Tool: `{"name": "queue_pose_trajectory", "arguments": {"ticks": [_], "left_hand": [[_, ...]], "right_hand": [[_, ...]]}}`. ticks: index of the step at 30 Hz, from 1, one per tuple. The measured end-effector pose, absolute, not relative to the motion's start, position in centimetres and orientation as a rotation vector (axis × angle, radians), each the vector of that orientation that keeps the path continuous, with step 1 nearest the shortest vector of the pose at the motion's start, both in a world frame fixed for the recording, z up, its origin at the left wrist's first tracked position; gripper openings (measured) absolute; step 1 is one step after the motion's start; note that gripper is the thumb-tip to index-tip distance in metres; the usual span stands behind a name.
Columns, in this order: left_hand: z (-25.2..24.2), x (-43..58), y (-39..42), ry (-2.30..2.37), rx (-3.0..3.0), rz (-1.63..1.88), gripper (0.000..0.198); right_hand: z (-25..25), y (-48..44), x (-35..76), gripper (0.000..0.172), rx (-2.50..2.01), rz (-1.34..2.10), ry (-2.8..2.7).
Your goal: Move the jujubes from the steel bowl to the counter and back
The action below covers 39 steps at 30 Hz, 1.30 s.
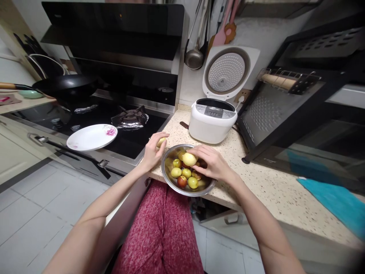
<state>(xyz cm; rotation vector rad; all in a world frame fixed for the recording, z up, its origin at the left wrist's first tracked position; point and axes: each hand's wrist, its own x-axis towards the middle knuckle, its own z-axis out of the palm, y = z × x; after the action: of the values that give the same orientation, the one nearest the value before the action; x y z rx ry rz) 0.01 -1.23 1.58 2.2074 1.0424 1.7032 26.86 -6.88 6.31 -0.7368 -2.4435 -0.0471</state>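
A round steel bowl (171,187) stands at the counter's front edge with several yellow-green and brown-red fruits in it, which look like fresh jujubes (186,173). Over the bowl's far side my right hand (209,161) grips a pale yellow jujube (189,159) between thumb and fingers. Just left of the rim, my left hand (154,152) has its fingers curled round another pale yellow jujube (161,142), partly covered by the fingers.
A white rice cooker (211,127) with its lid raised stands behind the bowl. To the left, a white flowered plate (91,137) rests on the stove's front edge, near a black wok (70,82). A black oven (285,125) and a blue cloth (333,201) are at right.
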Motion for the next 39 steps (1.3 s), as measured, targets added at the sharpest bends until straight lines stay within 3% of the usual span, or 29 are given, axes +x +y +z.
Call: {"name": "queue_pose_trajectory", "arguments": {"ticks": [8, 15, 21, 32, 39], "left_hand": [[-0.9, -1.0, 0.6, 1.4, 2.464, 1.185, 0.037], [-1.7, -1.3, 1.0, 1.548, 2.445, 1.13, 0.048], [-1.5, -1.5, 0.7, 1.565, 2.422, 1.134, 0.037], [1.1, -0.5, -0.8, 1.036, 2.361, 1.598, 0.038], [3.6, 0.4, -5.0, 0.675, 2.52, 1.486, 0.048]], "right_hand": [[6.0, -6.6, 26.9, 0.044, -0.733, 0.132, -2.525], [5.7, -6.4, 27.3, 0.048, -0.724, 0.148, -2.495], [5.8, -6.5, 27.1, 0.041, -0.719, 0.157, -2.491], [5.6, -6.6, 26.8, 0.036, -0.705, -0.134, -2.33], [5.6, -7.0, 26.5, 0.048, -0.703, -0.014, -2.224]]}}
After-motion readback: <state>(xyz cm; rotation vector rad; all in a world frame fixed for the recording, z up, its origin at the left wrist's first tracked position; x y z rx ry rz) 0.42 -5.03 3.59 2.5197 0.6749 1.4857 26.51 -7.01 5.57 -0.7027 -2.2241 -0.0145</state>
